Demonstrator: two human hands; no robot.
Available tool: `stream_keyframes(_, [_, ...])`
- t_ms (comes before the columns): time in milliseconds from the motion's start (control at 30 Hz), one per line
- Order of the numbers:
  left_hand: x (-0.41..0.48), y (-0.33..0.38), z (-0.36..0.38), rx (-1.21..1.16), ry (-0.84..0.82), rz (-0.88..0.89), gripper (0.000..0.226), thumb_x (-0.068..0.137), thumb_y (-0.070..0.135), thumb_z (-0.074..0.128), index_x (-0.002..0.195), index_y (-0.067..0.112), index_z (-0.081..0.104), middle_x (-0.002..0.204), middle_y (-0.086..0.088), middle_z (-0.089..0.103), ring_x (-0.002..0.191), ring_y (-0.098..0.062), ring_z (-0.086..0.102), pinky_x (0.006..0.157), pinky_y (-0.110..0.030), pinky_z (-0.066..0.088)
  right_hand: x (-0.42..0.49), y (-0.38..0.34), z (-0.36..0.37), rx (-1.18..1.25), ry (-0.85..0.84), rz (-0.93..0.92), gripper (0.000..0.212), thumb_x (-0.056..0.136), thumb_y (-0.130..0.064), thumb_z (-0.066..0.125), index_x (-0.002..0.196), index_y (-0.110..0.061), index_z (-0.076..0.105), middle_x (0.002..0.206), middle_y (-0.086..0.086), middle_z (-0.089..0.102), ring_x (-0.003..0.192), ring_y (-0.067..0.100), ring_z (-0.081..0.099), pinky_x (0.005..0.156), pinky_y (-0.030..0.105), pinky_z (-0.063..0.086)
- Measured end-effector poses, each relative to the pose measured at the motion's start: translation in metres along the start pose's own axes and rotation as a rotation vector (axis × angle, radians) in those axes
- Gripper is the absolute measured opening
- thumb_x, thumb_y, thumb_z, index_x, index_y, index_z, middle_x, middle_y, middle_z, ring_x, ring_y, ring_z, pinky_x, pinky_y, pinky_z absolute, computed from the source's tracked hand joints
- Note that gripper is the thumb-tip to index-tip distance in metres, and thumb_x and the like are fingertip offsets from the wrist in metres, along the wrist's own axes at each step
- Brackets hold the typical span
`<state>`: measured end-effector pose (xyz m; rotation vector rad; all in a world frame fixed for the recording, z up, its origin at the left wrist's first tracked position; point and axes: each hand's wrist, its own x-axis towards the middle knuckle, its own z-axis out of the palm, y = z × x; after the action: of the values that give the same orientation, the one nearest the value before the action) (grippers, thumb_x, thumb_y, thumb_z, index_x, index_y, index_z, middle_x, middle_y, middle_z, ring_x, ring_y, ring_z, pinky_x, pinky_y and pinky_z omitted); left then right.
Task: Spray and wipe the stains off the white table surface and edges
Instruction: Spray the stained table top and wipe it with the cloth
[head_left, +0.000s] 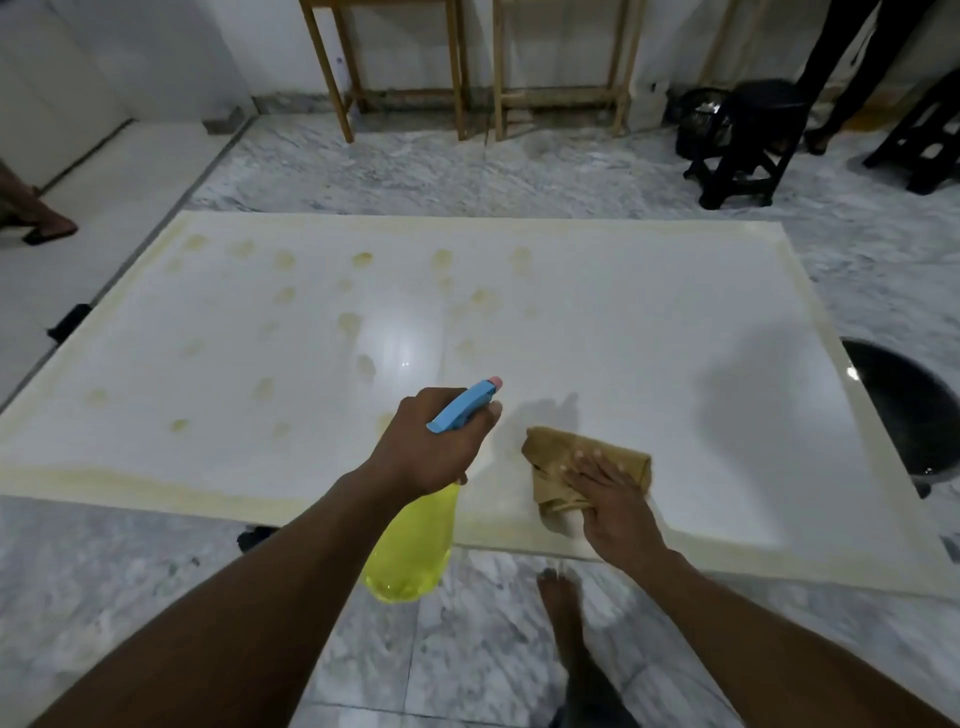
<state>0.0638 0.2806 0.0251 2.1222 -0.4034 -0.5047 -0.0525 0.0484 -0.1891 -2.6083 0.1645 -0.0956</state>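
Two hands of yours are out over the near edge of the glossy white rectangular table (597, 332). Your left hand (434, 447) is clamped on a spray bottle (410, 540) with a translucent yellow body and a blue trigger head. Its fingers curl round the neck just under the head. The bottle is tilted: its pink nozzle tip (496, 383) points away from you across the tabletop, while the yellow body hangs down past the table's near edge, above the floor.

Your right hand (613, 499) lies flat with the fingers straight and close together, pressing down on a crumpled tan-brown cloth (576, 452). The cloth rests on the table just in from the near edge and just to the right of the bottle, apart from it.

Many yellowish blotches (362, 259) dot the left and middle of the tabletop in loose rows. The right part, around and beyond the cloth, looks plain white, with a soft shadow on it. A yellowish band (130, 483) runs along the near edge on the left, and the same tint follows the left and far edges.

Under the table is a grey-veined marble floor (415, 166), and your bare foot (561, 603) stands on it between your forearms. Pale wooden frames (400, 67) stand by the far wall, with a black stool (743, 150) to their right. A black round object (904, 405) sits just beside the table's right edge; you cannot tell what it is. Another person's foot (47, 223) shows at the far left.
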Motion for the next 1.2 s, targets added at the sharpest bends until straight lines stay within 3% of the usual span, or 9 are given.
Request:
stream_keyframes(100, [-0.036, -0.006, 0.001, -0.036, -0.014, 0.0, 0.013, 0.102, 0.036, 0.063, 0.098, 0.037, 0.075, 0.099, -0.024, 0.075, 0.088, -0.041, 0.072, 0.081, -0.04, 0.062, -0.028, -0.022, -0.003, 0.045, -0.054, 0.073, 0.061, 0.074, -0.006, 0.041, 0.129, -0.017, 0.066, 0.144, 0.003, 0.052, 0.142, 0.025, 0.037, 0.112, 0.048, 0.032])
stream_keyframes(200, [-0.051, -0.002, -0.002, -0.058, -0.024, 0.033, 0.023, 0.103, 0.034, 0.062, 0.091, 0.053, 0.067, 0.1, -0.026, 0.075, 0.087, -0.04, 0.073, 0.072, -0.027, 0.061, -0.006, -0.042, -0.042, 0.244, -0.055, 0.349, 0.039, 0.084, -0.001, 0.047, 0.113, -0.012, 0.07, 0.105, 0.011, 0.072, 0.101, 0.032, 0.068, 0.084, 0.038, 0.053])
stream_keyframes(267, [-0.048, 0.003, -0.006, -0.071, -0.024, 0.044, 0.023, 0.103, 0.035, 0.061, 0.09, 0.055, 0.065, 0.097, -0.023, 0.075, 0.086, -0.037, 0.074, 0.065, -0.019, 0.058, 0.022, -0.048, -0.079, 0.521, -0.04, 0.654, 0.028, 0.086, -0.008, 0.049, 0.107, -0.009, 0.067, 0.088, 0.009, 0.067, 0.078, 0.029, 0.065, 0.068, 0.035, 0.051])
stream_keyframes(433, [-0.003, 0.014, -0.016, -0.111, -0.005, 0.054, 0.021, 0.102, 0.035, 0.062, 0.093, 0.053, 0.066, 0.098, -0.024, 0.075, 0.082, -0.036, 0.075, 0.057, -0.011, 0.055, 0.079, -0.038, -0.128, 1.202, -0.05, 0.952, 0.018, 0.094, -0.013, 0.057, 0.111, -0.008, 0.058, 0.11, 0.014, 0.067, 0.104, 0.032, 0.064, 0.082, 0.042, 0.054])
stream_keyframes(700, [0.151, 0.011, -0.044, -0.075, 0.052, 0.006, 0.025, 0.101, 0.037, 0.063, 0.101, 0.016, 0.076, 0.094, -0.023, 0.074, 0.075, -0.029, 0.072, 0.053, -0.01, 0.052, 0.311, -0.009, -0.148, 0.399, -0.122, 0.577, 0.021, 0.09, -0.008, 0.051, 0.105, -0.005, 0.065, 0.1, 0.015, 0.069, 0.091, 0.03, 0.066, 0.083, 0.039, 0.053])
stream_keyframes(833, [0.206, -0.009, -0.059, -0.008, 0.101, -0.006, 0.036, 0.102, 0.038, 0.063, 0.091, 0.005, 0.071, 0.081, -0.02, 0.072, 0.059, -0.03, 0.069, 0.055, -0.033, 0.061, 0.434, 0.002, -0.14, 0.029, -0.05, 0.346, 0.017, 0.086, -0.006, 0.048, 0.094, -0.018, 0.058, 0.092, 0.011, 0.069, 0.077, 0.031, 0.066, 0.071, 0.038, 0.057])
stream_keyframes(933, [0.226, -0.023, -0.068, -0.013, 0.117, -0.024, 0.029, 0.102, 0.037, 0.063, 0.095, 0.011, 0.074, 0.082, -0.021, 0.071, 0.062, -0.031, 0.07, 0.058, -0.035, 0.064, 0.491, 0.015, -0.109, -0.046, -0.088, 0.238, 0.026, 0.088, -0.008, 0.044, 0.102, -0.023, 0.06, 0.103, 0.011, 0.067, 0.096, 0.037, 0.063, 0.075, 0.036, 0.047])
stream_keyframes(1033, [0.235, -0.036, -0.075, 0.009, 0.128, -0.062, 0.035, 0.102, 0.039, 0.062, 0.103, 0.006, 0.073, 0.085, -0.021, 0.073, 0.067, -0.025, 0.071, 0.058, -0.022, 0.06, 0.497, 0.032, -0.054, -0.097, -0.239, 0.183, 0.048, 0.091, -0.007, 0.048, 0.138, -0.018, 0.054, 0.143, 0.015, 0.052, 0.132, 0.038, 0.046, 0.104, 0.044, 0.041])
stream_keyframes(1200, [0.23, -0.046, -0.077, 0.036, 0.126, -0.111, 0.038, 0.101, 0.04, 0.062, 0.098, 0.003, 0.072, 0.085, -0.02, 0.074, 0.063, -0.024, 0.071, 0.053, -0.023, 0.059, 0.439, 0.039, -0.014, -0.022, -0.101, 0.062, 0.053, 0.087, -0.002, 0.042, 0.136, -0.014, 0.058, 0.152, 0.017, 0.044, 0.146, 0.037, 0.03, 0.119, 0.053, 0.022])
